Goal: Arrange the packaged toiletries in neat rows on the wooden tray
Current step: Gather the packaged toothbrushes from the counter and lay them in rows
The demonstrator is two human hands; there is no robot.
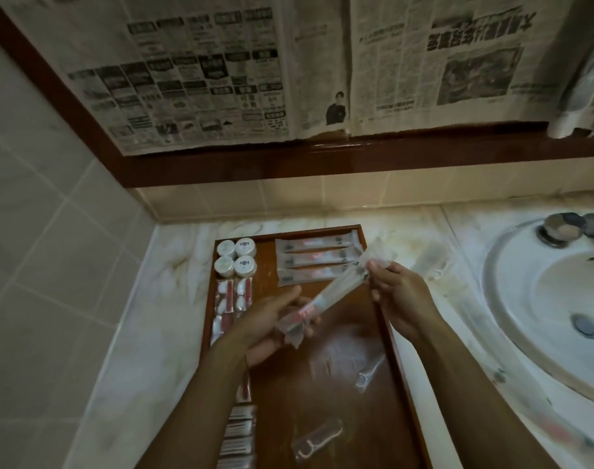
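Fingers (378,270) of both hands pinched on the toothbrush packet's (326,299) ends, above wooden tray (322,350).

We see a marble countertop (160,319) along a tiled wall (35,231) | a white sink (525,282) at right, its drain (585,324) visible | a metal tap (559,228) behind | newspaper sheets (221,69) inside a dark wooden frame (322,157) above.

Bathroom, marble vanity counter (146,333), white basin (542,299) with drain, tiled walls (35,231), newspaper-covered mirror (322,62)
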